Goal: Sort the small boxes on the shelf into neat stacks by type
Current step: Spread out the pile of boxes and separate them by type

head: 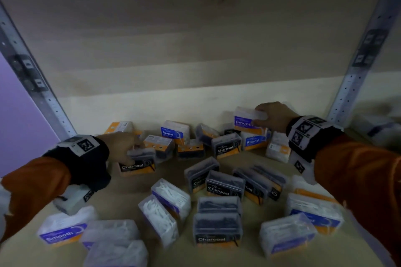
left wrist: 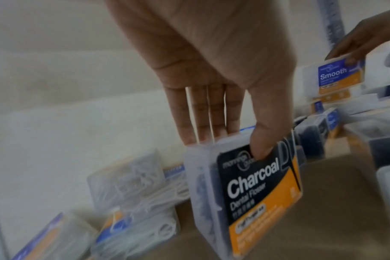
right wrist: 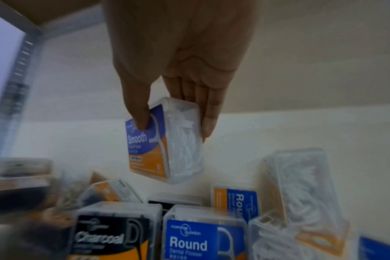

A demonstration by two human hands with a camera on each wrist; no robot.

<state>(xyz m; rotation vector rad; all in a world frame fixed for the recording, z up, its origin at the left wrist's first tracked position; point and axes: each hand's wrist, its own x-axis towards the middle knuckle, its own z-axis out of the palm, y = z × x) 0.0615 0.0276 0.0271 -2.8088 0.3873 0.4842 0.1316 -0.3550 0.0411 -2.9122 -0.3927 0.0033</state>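
Up at the back of the shelf [head: 152, 104], one box in each hand, mid-sort

Left hand [head: 121, 147] pinches a Charcoal box [left wrist: 252, 190], thumb on the label, fingers behind; right hand [head: 275, 118] grips a Smooth box [right wrist: 165, 142] lifted over the back-right pile. Rest are scattered loose, no real stacks yet I reckon. Next up: each needs a clear spot with its own kind, set down square

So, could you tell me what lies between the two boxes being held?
In the head view, between the Charcoal box and the Smooth box lie loose boxes, among them a Round box.
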